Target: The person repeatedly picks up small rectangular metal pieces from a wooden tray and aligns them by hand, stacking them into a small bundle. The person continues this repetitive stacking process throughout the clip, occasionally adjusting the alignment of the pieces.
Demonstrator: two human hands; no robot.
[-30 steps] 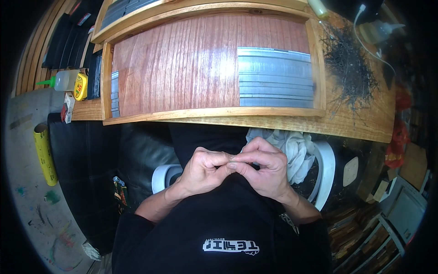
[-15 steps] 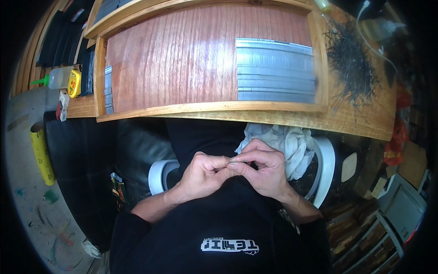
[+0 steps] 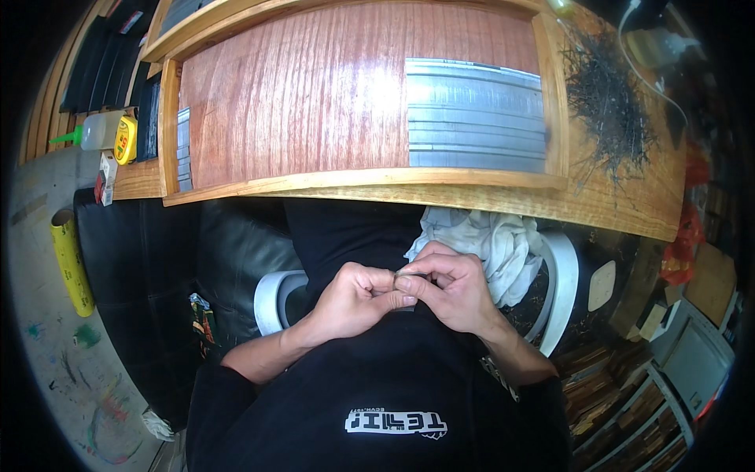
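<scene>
My left hand (image 3: 354,299) and my right hand (image 3: 448,287) meet in front of my dark shirt, below the bench edge. Both are closed, thumbs and fingertips pinched together on a small, thin, dark strip (image 3: 421,274). Most of it is covered by the fingers, so its full shape does not show. Beyond the hands lies a shallow wooden tray (image 3: 354,184) with a reddish wood-grain bottom. Grey metallic strips (image 3: 476,118) lie side by side at its right end, and a few more (image 3: 184,149) at its left end.
A tangled heap of thin dark wire-like pieces (image 3: 609,110) lies on the bench (image 3: 661,208) right of the tray. Left of it are a yellow tape measure (image 3: 126,140) and a green-tipped bottle (image 3: 98,131). White cloth (image 3: 499,252) hangs beside a white chair arm (image 3: 560,291).
The fingertips have shifted slightly around the small strip, with the thumbs a little lower. Both hands stay pinched together in nearly the same place. The view has tilted slightly.
</scene>
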